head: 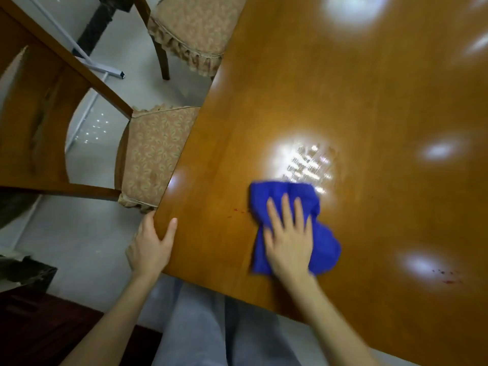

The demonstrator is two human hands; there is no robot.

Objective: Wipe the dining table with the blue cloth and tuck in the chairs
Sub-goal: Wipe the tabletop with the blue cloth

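The blue cloth (326, 248) lies bunched on the tabletop (356, 88), lower centre of the frame. The right hand (289, 241) presses it flat, fingers straight and spread, gripping nothing. The left hand (150, 244) grips the tabletop's near corner at lower left, thumb on top and fingers wrapped over the edge.

Step in hand, as judged: wiping.
- Keep the palm flat, so that pressure spreads across the cloth.
- Work in overlapping strokes. The wet streaks (303, 165) just above the cloth suggest that area is already covered.
- Take in the red specks (235, 210) just left of the cloth, and a second cluster (447, 276) at lower right.
- Use the left hand as a brace on long reaches.

Materials:
- The tabletop is glossy orange-brown wood veneer. It mirrors the ceiling lights as soft white patches, so smears probably show readily.
- The cloth looks soft and napped, likely microfibre.
- The near chair (153, 154), left of centre, and the far chair (190, 30), at the top, have dark wood frames and leaf-patterned, frilled seat covers.
- Both seats project beyond the tabletop edge and are not yet tucked in.
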